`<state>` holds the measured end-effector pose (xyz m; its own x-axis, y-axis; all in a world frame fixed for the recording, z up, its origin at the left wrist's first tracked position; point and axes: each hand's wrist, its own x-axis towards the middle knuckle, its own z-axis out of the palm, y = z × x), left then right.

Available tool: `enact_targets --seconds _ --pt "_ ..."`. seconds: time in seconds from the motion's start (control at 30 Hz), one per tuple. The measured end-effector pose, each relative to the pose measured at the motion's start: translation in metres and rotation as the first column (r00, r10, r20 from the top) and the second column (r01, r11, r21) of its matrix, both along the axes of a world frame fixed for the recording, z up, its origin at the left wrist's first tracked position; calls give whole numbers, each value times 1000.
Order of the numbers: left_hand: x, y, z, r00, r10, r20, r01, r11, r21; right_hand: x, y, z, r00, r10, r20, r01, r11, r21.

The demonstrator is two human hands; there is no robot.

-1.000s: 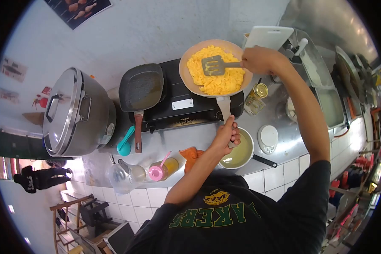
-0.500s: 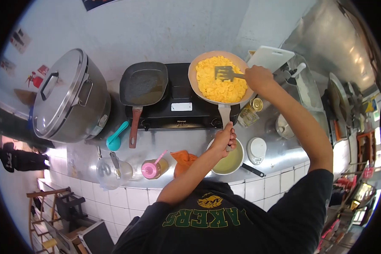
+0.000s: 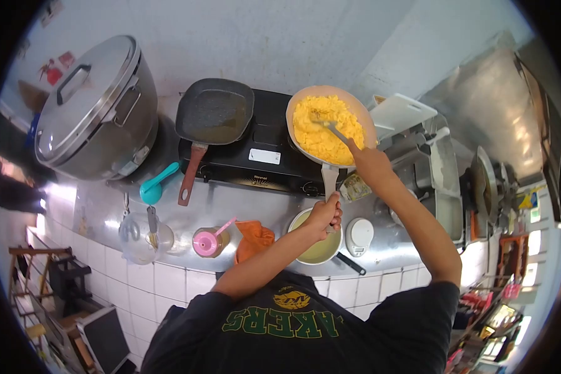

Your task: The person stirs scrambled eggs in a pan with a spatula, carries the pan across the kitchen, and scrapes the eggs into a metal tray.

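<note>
Scrambled eggs [image 3: 330,140] fill much of a light-coloured frying pan [image 3: 363,111] on the right side of the black gas stove [image 3: 227,171]. My left hand [image 3: 325,215] is closed around the pan's pale handle [image 3: 329,181]. My right hand [image 3: 369,161] grips a grey slotted spatula [image 3: 338,131], whose head is partly sunk in the eggs. On the left burner sits a dark square pan [image 3: 210,115] with a shiny film inside and a brown handle. Below my left hand, a white saucepan [image 3: 298,224] of pale yellow liquid is partly covered by my forearm.
A large metal rice cooker [image 3: 115,118] stands left of the stove. Along the front are a turquoise scoop [image 3: 151,192], a clear jug [image 3: 140,240], a pink-lidded jar [image 3: 207,242], an orange cloth [image 3: 254,239] and a white scale [image 3: 359,235]. A white cutting board [image 3: 402,114] leans at right.
The spatula has turned and pushed into the eggs, with my right hand lower and nearer the pan's front rim. My left hand still holds the handle. The view has tilted slightly.
</note>
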<state>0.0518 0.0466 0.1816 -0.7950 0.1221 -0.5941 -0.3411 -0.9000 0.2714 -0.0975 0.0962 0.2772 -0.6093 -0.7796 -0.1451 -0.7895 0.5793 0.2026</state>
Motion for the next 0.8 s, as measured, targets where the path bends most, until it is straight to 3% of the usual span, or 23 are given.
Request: enact_targets --seconds 0.17,0.23,0.4,0.53,0.67,0.73,0.8 --pt "3 -1 4 999 -40 14 40 999 0 10 17 98 1000 -11 -8 11 997 77" --pt "4 -1 5 1000 -30 6 30 1000 4 -6 19 110 996 -79 42 81 996 -28" --pt "5 -2 6 998 -56 7 57 998 -37 -77 1 22 992 -122 -12 120 984 -132" --pt "1 -4 6 999 -51 1 51 998 -20 -38 -15 -33 998 -65 6 65 996 -63" --pt "3 -3 5 999 -50 -7 50 999 -22 8 12 28 995 95 -32 -94 995 35" --pt "3 -4 4 999 -48 -4 47 999 -11 18 11 86 999 14 -48 -8 992 124" --pt "3 -3 4 999 -42 -1 42 999 1 11 22 107 1000 -6 -30 10 990 143"
